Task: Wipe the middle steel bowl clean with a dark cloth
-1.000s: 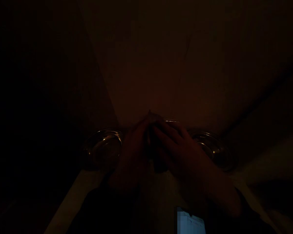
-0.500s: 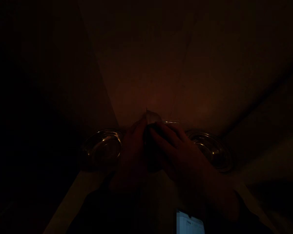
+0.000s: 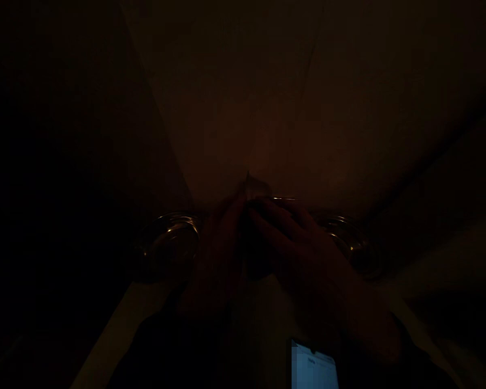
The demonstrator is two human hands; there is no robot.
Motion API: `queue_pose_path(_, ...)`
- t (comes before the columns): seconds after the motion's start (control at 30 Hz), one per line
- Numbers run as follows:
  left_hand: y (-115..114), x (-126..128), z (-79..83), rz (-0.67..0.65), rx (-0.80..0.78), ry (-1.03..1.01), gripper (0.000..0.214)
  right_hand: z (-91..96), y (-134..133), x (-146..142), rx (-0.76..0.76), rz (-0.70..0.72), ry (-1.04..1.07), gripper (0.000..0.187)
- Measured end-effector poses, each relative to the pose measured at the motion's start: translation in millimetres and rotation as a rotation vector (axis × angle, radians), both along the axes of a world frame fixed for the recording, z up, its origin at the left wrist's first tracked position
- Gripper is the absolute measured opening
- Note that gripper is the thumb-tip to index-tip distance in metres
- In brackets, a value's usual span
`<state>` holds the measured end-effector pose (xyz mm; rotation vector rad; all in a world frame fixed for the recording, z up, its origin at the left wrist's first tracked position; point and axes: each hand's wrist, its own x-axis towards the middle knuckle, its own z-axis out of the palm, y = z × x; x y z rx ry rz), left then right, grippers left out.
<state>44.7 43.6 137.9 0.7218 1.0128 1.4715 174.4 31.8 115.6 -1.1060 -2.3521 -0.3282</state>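
Observation:
The view is very dark. My left hand [image 3: 221, 243] and my right hand [image 3: 297, 237] meet at the centre with their fingers close together. Between the fingertips a small, dull, thin sheet-like piece with a pointed corner [image 3: 257, 187] sticks up; its kind cannot be made out. Both hands look closed on it, though shadow hides the finger undersides. Just beyond my right fingers shows a thin shiny edge [image 3: 284, 198]. Below the fingers, the space between my hands is black.
A shiny round dish [image 3: 178, 216] stands left of my hands. Another shiny round dish [image 3: 350, 249] sits to the right, partly behind my right wrist. A lit phone [image 3: 316, 367] is at the bottom. A pale surface edge [image 3: 109, 335] runs at lower left.
The light has grown dimmer. The pointed piece and fingertips sit slightly higher in view, and the phone shows a little more. Both hands keep nearly the same pose.

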Motion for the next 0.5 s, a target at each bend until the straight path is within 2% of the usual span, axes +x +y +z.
queue_pose_path(0.23, 0.8, 3.0, -8.6, -0.139, -0.034, 0.021, 0.024, 1.3, 10.8, 7.6, -0.031, -0.117, 0.140, 0.050)
queue_pose_path(0.5, 2.1, -1.4, -4.6, -0.035, -0.014, 0.005, 0.020, 2.9, -1.4, 3.2, -0.042, -0.021, -0.007, 0.055)
